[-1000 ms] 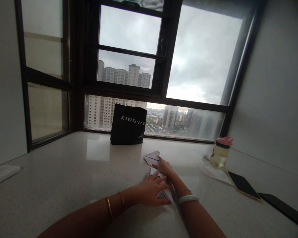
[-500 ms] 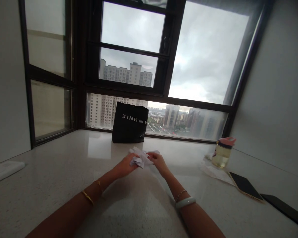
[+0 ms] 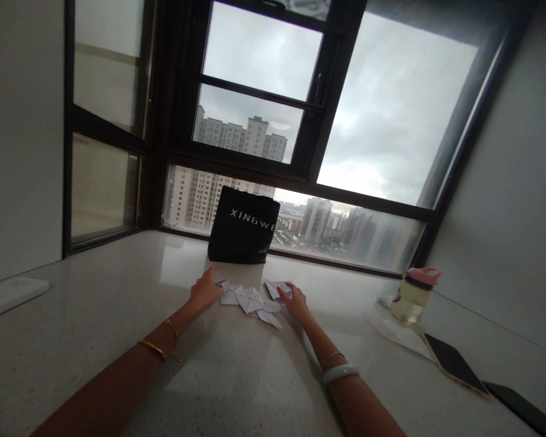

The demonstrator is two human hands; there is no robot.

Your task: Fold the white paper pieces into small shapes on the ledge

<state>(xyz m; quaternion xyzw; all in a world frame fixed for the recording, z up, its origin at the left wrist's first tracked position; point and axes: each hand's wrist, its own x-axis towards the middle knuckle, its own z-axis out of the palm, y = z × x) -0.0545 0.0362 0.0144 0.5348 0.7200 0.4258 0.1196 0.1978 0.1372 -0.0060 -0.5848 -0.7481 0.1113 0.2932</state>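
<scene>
Several folded white paper pieces (image 3: 250, 300) lie spread in a loose row on the pale speckled counter. My left hand (image 3: 203, 291) is at the left end of the row, fingers apart, beside the leftmost pieces. At the right end, my right hand (image 3: 296, 302) has its fingers parted over the edge of another folded white paper (image 3: 273, 289); whether the fingertips press on it I cannot tell. Just behind the papers stands a black bag (image 3: 243, 227) with white lettering.
A bottle with a pink lid (image 3: 412, 297) stands at the right near a white sheet (image 3: 403, 337). A phone (image 3: 455, 362) and another dark flat object (image 3: 528, 406) lie closer. At far left is a white flat object (image 3: 16, 295). Windows rise behind the counter (image 3: 164, 303).
The bunched papers held between both hands are now spread flat on the counter. My hands have moved apart and their fingers have opened. The view has shifted slightly.
</scene>
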